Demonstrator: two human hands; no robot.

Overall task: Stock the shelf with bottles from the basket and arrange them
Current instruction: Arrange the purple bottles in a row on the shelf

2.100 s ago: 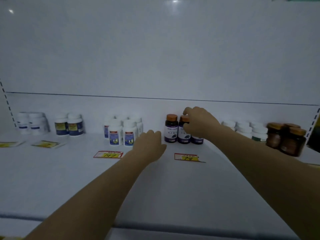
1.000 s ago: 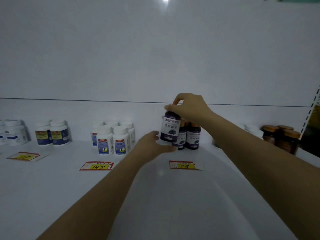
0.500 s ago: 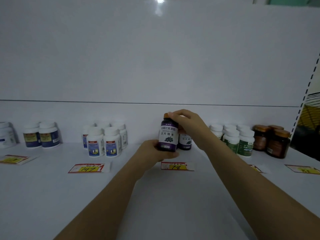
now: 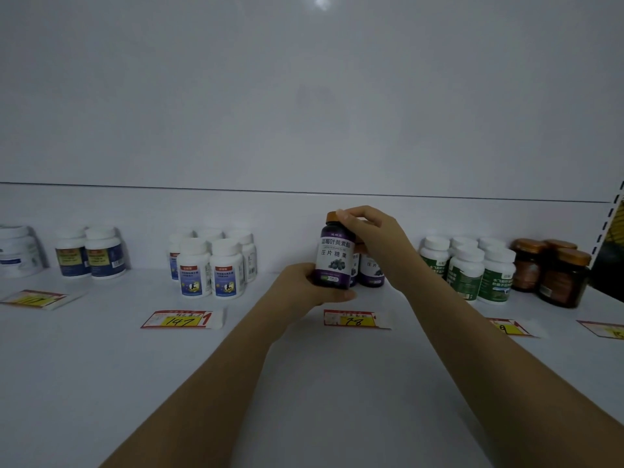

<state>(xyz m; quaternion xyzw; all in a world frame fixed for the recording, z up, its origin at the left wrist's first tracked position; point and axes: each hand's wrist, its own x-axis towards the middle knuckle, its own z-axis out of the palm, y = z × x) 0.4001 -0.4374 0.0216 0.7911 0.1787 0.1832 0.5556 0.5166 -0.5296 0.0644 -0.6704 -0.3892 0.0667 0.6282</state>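
Nearest the camera, two bare forearms were stretched forward over the flat white shelf board [image 4: 320,400]. Farther in, paper price tags with red borders and yellow panels were laid flat on the board: one marked 147 [image 4: 182,319] to the left and one marked 78 [image 4: 354,319] near the middle, with others seen partly at both sides. Just beyond the 78 tag, a dark bottle with a purple label and an orange cap [image 4: 334,258] was held upright, with its label turned to the camera. It was cupped at the base by the left hand [image 4: 304,285], whose fingers and thumb were curled round its lower part. Its cap was pinched from above by the bent fingers of the right hand [image 4: 374,241]. Whether the base touched the board could not be told. Close behind it, further purple-labelled dark bottles [image 4: 371,268] were stood on the shelf, partly hidden by the right wrist. To the left a cluster of white bottles with blue labels [image 4: 211,265] was grouped, and farther left white-capped bottles with dark blue and yellow labels [image 4: 91,253]. To the right white bottles with green labels [image 4: 472,268] were set, and beside them brown glass jars with golden lids [image 4: 557,271]. All the rows were backed by a plain white panel [image 4: 304,113].
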